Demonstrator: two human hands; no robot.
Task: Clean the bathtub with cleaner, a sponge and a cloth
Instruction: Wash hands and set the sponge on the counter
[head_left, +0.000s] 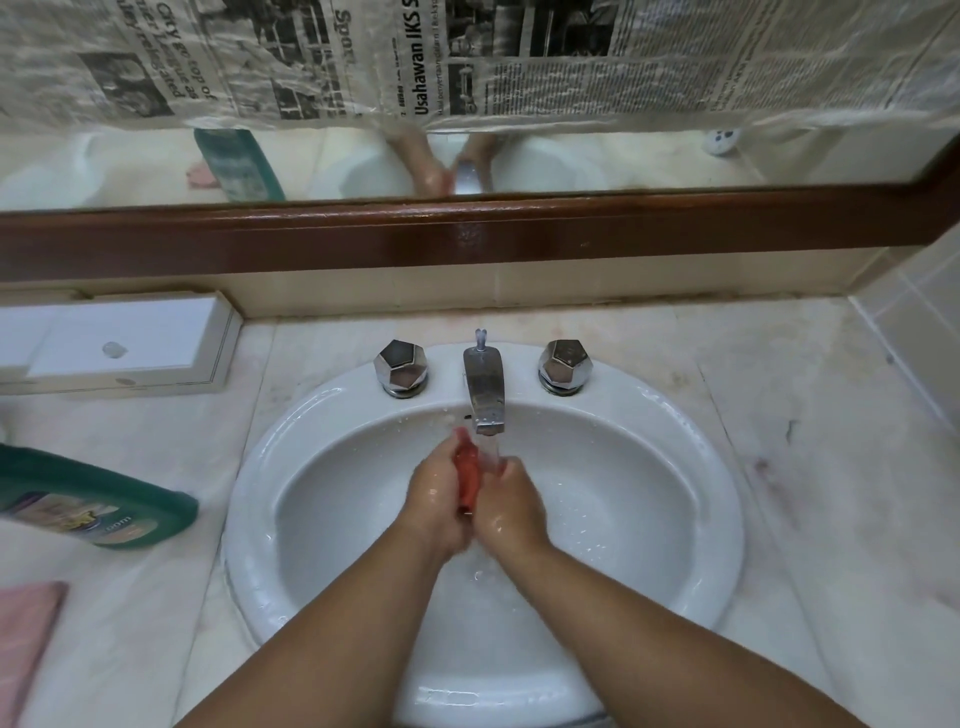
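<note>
Both hands form the grip: the left hand (435, 501) and the right hand (511, 506) curl round a red sponge (466, 475), pressing it between them. The sponge sits under the water running from the chrome faucet (484, 387), over the bowl of the white sink (696, 525). On the counter (831, 467) to the left lie a green cleaner bottle (104, 499) and, nearer the person, a pink cloth (26, 634).
</note>
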